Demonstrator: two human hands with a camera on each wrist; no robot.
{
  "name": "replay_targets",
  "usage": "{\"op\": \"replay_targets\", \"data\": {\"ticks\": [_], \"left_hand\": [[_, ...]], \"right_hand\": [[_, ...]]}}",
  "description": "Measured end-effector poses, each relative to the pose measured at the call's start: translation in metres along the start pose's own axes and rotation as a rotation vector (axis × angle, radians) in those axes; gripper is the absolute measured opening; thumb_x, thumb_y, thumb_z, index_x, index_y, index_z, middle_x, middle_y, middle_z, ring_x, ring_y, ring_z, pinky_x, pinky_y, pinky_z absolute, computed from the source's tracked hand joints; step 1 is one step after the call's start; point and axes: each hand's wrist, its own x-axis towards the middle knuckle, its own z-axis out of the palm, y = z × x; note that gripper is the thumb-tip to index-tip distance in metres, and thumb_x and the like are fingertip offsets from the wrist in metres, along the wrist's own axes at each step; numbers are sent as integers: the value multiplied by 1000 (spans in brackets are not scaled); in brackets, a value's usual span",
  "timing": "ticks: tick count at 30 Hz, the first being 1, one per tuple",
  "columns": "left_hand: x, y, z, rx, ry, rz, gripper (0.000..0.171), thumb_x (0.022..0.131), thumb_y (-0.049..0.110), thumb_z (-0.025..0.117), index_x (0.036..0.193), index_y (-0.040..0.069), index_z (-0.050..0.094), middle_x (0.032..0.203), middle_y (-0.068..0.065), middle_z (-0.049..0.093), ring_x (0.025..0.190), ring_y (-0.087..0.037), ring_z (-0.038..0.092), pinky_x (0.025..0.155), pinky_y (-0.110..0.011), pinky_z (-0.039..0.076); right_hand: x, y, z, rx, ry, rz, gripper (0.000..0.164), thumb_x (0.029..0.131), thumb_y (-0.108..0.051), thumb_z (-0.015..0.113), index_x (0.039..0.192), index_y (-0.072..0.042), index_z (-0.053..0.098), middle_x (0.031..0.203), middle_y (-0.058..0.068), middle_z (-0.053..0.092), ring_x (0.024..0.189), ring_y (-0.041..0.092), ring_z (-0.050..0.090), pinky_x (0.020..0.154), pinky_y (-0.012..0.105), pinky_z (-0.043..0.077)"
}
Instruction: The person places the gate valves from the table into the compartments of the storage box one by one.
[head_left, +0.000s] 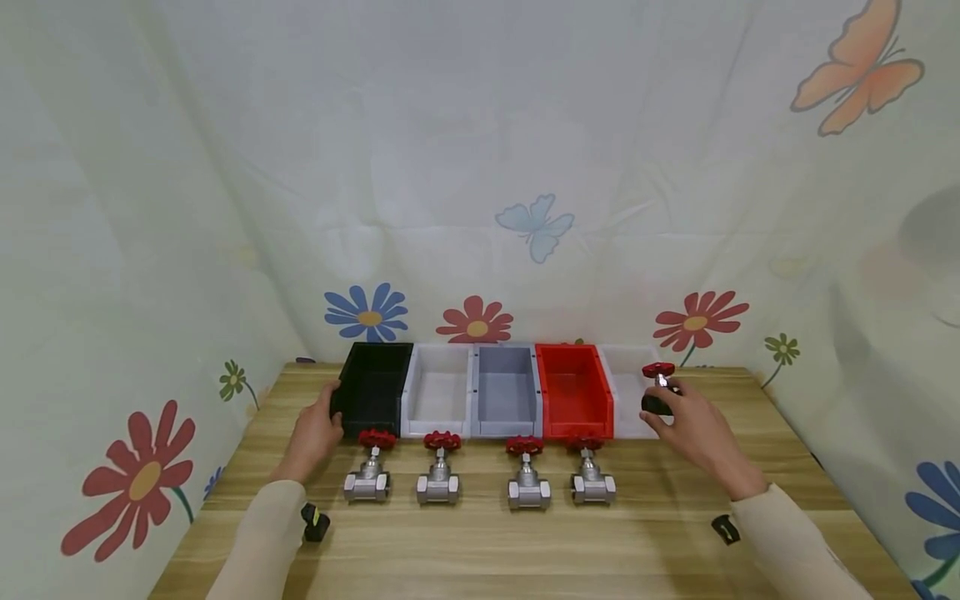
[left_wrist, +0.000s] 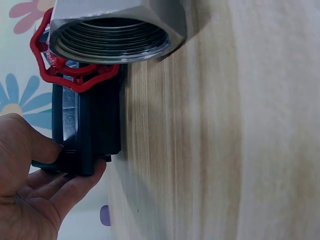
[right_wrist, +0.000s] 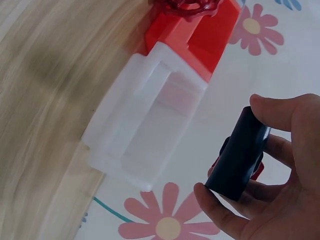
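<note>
My left hand (head_left: 311, 433) grips the outer side of a black bin (head_left: 372, 387). In the left wrist view the thumb lies on the bin's rim, with the fingers (left_wrist: 75, 195) curled under its edge. My right hand (head_left: 697, 429) holds a valve with a red handwheel (head_left: 658, 369) and a black body (right_wrist: 240, 155) between thumb and fingers. It is raised over the right part of a translucent white bin (right_wrist: 145, 120), handwheel upward. In the right wrist view the fingers and black body hide most of the wheel.
Between the outer bins stand a white bin (head_left: 438, 387), a grey bin (head_left: 507, 387) and a red bin (head_left: 573, 387), side by side. Several silver valves (head_left: 528, 487) with red handwheels line up in front on the wooden table (head_left: 480, 558). A flowered curtain (head_left: 450, 150) hangs behind.
</note>
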Motion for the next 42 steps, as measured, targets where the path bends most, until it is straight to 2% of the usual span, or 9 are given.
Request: {"op": "replay_targets", "data": {"ticks": [9,12,18,31,42], "left_hand": [[-1,3,-1,1,-3,-3,57,92,1,53,146,0,35,107,-40,63,95,-49,64,85,-60,48],[-2,3,-1,-9,-2,-4,57,93,2,53,147,0,34,110,-40,62,99,-50,63,87,-60,48],[-2,2,-1,-21,-3,-8,57,94,2,51,148,0,33,115,-40,61,104,-51,62,90,-60,47],[-2,2,1,-27,2,-9,58,94,2,52,148,2,33,112,-39,62,100,-50,63,88,-60,47],[-2,4,-2,-14,-7,-14,57,93,1,51,148,1,33,109,-39,63,96,-49,63,87,-60,47]], "right_hand": [[13,10,9,1,-6,1,39,85,-27,76,118,-8,68,121,25,56,98,42,62,81,58,54],[17,12,13,-3,-8,-6,40,85,-27,76,119,-7,68,122,26,56,98,43,62,82,58,53],[26,14,21,7,-59,15,41,86,-25,74,122,-6,66,123,28,56,103,44,59,85,59,53],[41,22,37,-4,-158,67,41,88,-26,72,122,-6,66,128,30,53,108,45,57,90,60,50],[56,23,44,-36,-196,29,39,87,-25,73,120,-5,66,118,28,57,94,38,60,85,57,53]]}}
